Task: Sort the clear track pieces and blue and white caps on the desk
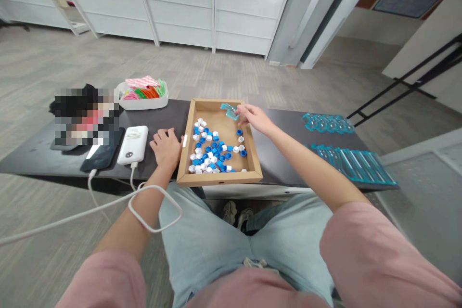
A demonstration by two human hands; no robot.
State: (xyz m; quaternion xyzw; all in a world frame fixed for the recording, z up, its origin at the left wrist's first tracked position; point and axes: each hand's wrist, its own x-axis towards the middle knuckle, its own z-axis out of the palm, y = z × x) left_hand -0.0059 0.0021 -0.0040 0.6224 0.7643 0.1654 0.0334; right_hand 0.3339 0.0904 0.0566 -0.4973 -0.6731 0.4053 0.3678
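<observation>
**Translucent turquoise plastic piece pinched at the far end of a brown cardboard tray**

We see the right hand with its fingers together on 1 end of the piece, near the tray's far right corner; we cannot tell whether the piece touches the tray. It looks glossy, with an uneven, notched outline. The left hand rests on the smooth dark surface, fingers bent and apart, beside the tray's left wall. In the shallow rectangular tray we find small blue and white hexagonal pieces, too crowded to count. Rightward we count 2 groups of ridged turquoise plastic strips, 1 farther and 1 nearer. Leftward we count 1 white rounded power bank, 1 glossy black phone and 1 white basket of colourful bundles.
</observation>
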